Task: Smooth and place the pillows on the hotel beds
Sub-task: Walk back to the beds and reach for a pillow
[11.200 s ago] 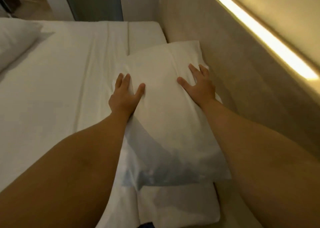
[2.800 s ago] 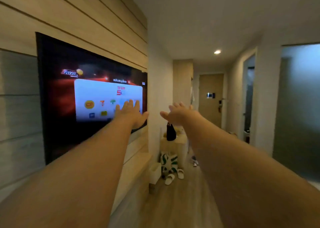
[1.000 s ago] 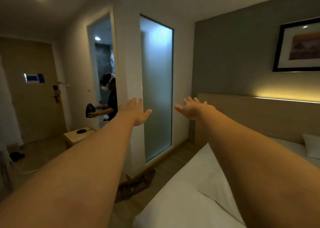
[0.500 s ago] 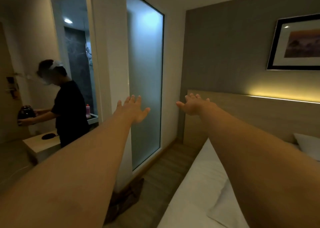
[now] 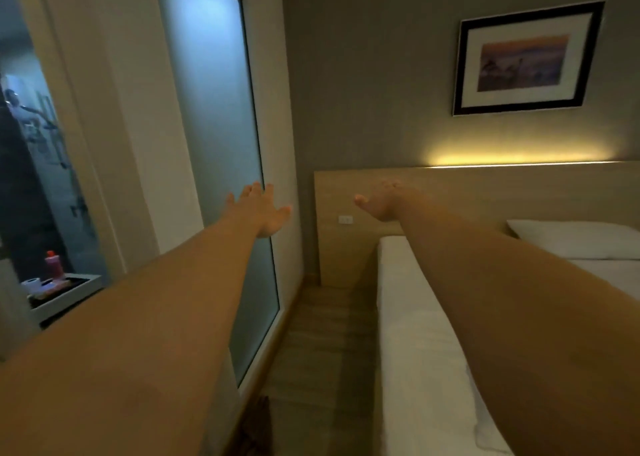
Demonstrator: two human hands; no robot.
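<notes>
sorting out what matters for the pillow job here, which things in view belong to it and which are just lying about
Belongs to the job:
pillow at the head of the bed
bed, white sheet
left hand and right hand, both open and empty

Just lying about:
framed picture on the wall
red bottle on the bathroom counter
wall switch on the headboard
</notes>
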